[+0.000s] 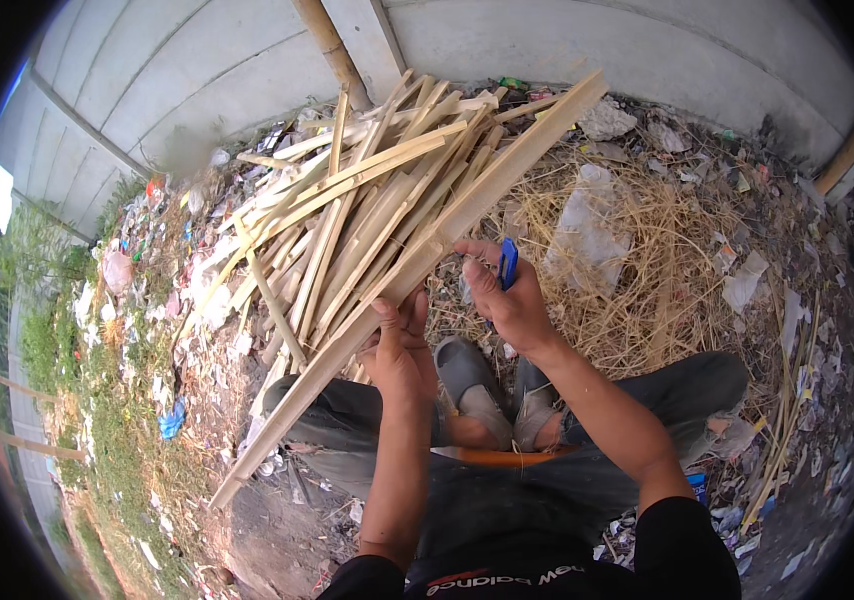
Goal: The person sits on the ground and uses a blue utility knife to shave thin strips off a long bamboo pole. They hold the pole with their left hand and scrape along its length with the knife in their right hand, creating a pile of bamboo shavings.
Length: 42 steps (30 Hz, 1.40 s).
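A long split bamboo strip [517,165] slants across in front of me, from lower left to upper right. My left hand [402,350] grips it near its middle, with the thumb over the near edge and the fingers partly hidden. In my right hand [515,305] is a blue-handled cutter knife [508,262], its handle sticking up out of the closed fist. That hand is close to the strip's near edge; its blade cannot be made out. Behind the strip lies a heap of bamboo strips [367,210], piled at many angles.
A concrete panel wall [607,50] stands behind the heap, with a bamboo pole [332,50] against it. Dry fibre shavings [647,270] and a whitish sheet [589,230] cover the ground at right. Litter and weeds spread at left. My shoes [477,390] are below my hands.
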Available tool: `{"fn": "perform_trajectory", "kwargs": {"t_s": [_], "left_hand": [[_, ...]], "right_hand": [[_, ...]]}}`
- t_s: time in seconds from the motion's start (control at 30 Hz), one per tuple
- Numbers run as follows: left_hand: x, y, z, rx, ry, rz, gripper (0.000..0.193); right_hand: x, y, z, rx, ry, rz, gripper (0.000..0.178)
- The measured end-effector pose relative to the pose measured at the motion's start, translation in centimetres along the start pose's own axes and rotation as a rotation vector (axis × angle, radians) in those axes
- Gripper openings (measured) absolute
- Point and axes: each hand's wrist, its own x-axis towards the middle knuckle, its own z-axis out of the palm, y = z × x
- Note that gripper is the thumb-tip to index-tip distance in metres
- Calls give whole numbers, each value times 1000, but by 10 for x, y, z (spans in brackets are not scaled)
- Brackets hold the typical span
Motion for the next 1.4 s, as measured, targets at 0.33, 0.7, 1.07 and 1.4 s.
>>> {"fn": "perform_trajectory", "kwargs": {"t_s": [0.33,0.7,1.07,1.4], "left_hand": [[-73,-25,4,223,-106,-704,49],[-51,29,-80,1144,-676,-414,42],[-45,-34,-65,1523,-417,-97,29],[-42,-69,-53,1566,-353,-142,35]], "right_hand": [[10,46,-47,16,316,166,45],[25,16,-100,17,277,247,37],[-16,23,-73,-1207,-199,319,21],[-13,84,-64,-1433,-153,258,18]]}}
